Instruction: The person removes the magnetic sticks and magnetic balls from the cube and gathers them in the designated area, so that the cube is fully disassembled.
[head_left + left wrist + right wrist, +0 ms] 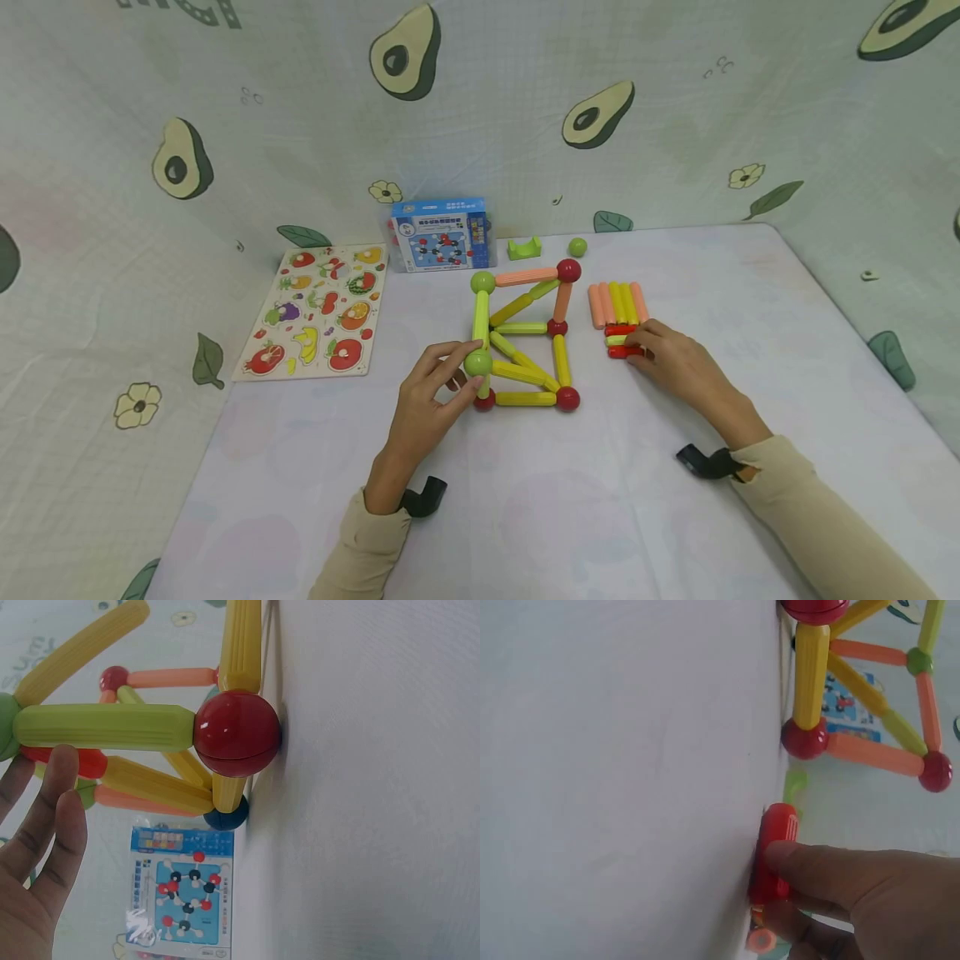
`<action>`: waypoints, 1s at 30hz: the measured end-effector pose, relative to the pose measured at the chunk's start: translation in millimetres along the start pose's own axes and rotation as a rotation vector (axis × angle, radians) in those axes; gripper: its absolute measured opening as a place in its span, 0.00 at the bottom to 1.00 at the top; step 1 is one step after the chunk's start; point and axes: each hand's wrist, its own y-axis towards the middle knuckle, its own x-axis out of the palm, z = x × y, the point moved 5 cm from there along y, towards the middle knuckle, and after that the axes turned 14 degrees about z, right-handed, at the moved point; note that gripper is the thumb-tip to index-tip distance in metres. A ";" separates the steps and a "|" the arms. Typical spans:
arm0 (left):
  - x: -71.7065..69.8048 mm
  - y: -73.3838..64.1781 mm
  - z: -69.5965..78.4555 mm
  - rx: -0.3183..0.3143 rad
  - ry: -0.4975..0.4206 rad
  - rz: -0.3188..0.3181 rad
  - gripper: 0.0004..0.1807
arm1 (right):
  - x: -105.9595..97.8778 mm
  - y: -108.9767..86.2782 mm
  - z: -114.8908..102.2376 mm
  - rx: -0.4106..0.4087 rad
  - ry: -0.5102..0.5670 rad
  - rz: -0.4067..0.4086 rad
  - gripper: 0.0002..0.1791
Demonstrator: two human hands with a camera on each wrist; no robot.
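Note:
A frame of sticks and balls (522, 399) stands on the table, its rods green, yellow and orange and its balls mostly red and green. My left hand (425, 392) pinches the light green ball (477, 362) at its near left upper corner. In the left wrist view its fingertips lie by the green rod (105, 725) that joins this ball to a red ball (236, 733) on the table. My right hand (684, 364) pinches a short red stick (774, 851) lying on the table. Beside it are another red stick (619, 331) and a light green one (616, 341), partly hidden by the fingers.
Orange and yellow sticks (617, 303) lie in a row beyond my right hand. Behind the frame are a blue and white box (438, 237), a green curved piece (524, 248) and a loose green ball (577, 247). A fruit puzzle board (311, 312) lies at the left.

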 end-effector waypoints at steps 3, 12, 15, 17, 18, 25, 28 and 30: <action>0.6 -0.1 0.3 -0.007 -0.004 -0.005 0.26 | -4.5 -1.6 -11.5 -0.047 0.011 0.050 0.20; -0.7 0.4 0.5 0.007 -0.003 -0.004 0.27 | -19.6 2.6 -78.4 -0.280 0.290 0.180 0.20; -0.1 0.2 0.8 0.003 -0.004 0.000 0.27 | -19.7 4.5 -95.9 -0.287 0.359 0.146 0.20; -0.3 -0.2 0.7 0.003 -0.001 0.002 0.27 | -17.4 5.6 -104.9 -0.279 0.392 0.125 0.22; -0.3 -0.4 0.6 0.003 0.000 0.001 0.27 | -16.3 6.0 -108.5 -0.274 0.409 0.117 0.23; -0.2 -0.6 0.5 -0.002 0.006 -0.007 0.27 | -7.0 7.3 -126.5 -0.270 0.558 0.058 0.29; -0.6 -0.8 0.3 -0.007 0.005 -0.007 0.27 | -3.3 6.9 -131.6 -0.273 0.604 0.038 0.29; -0.7 -0.9 -0.1 -0.009 0.005 -0.008 0.27 | -1.4 6.1 -133.8 -0.281 0.616 0.037 0.29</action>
